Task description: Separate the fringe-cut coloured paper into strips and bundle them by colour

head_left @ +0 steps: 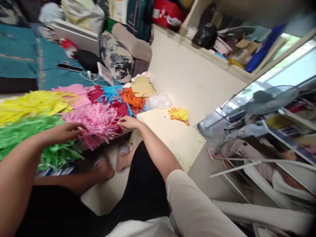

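Note:
A bundle of pink fringed strips [95, 120] lies at the near edge of the bed, its strands hanging over the side. At its left side is my left hand [65, 132], fingers stretched loosely toward the strands. My right hand [129, 122] is at the bundle's right side, by some dark red material [120, 110], its fingers slightly bent and apart. Whether fingertips touch single strands is too blurred to tell. Green fringed strips [32, 138] lie under and beside my left forearm. Yellow fringed strips [34, 104], blue strips [110, 94] and orange strips [132, 99] lie farther back.
Right of the bed stands a cream-coloured box or low surface [172, 138] with a small yellow-and-orange fringe bundle [181, 115]. A phone [69, 67] and a cable lie on the teal bedding [19, 42]. At right are a white chair frame [261, 210] and another person's legs [237, 149].

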`<state>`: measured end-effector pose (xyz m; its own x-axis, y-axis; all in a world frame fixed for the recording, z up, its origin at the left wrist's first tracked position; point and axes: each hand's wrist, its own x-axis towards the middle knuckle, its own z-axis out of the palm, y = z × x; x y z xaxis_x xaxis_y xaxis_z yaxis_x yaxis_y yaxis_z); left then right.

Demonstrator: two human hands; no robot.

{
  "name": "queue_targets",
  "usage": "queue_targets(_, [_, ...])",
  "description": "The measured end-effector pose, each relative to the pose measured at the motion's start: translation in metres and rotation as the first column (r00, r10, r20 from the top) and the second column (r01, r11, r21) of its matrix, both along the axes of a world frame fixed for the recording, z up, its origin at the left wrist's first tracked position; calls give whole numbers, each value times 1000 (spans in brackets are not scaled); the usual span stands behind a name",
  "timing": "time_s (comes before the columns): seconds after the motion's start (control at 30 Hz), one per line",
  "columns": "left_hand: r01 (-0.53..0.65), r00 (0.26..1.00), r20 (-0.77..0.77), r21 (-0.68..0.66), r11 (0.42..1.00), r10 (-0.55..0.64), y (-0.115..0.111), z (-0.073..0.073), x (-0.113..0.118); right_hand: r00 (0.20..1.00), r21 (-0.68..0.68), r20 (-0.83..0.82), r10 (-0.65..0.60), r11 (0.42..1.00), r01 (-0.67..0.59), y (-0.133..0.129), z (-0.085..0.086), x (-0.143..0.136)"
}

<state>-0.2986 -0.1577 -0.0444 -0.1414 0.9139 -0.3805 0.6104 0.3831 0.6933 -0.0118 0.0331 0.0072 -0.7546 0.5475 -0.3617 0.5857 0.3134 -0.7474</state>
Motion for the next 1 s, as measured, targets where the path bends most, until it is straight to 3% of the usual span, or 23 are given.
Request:
queue_targets(0.1, [39, 999, 1, 68, 997, -39, 2, -10, -4, 1000, -8, -14, 10, 1000, -10, 8, -16, -5])
queue_targets(0.27, [59, 998, -33, 74, 996, -57, -5, 0, 9, 997, -26, -59, 55, 998, -57, 14, -32, -9])
queue_targets(0.7, [81, 993, -82, 10, 997, -80, 2, 17, 19, 994, -30, -85, 71, 997, -74, 10, -15, -1])
queue_targets(1.0, [102, 991, -97, 49, 994, -97, 3, 10, 16, 993, -20, -87, 83, 996, -86, 10, -9, 3])
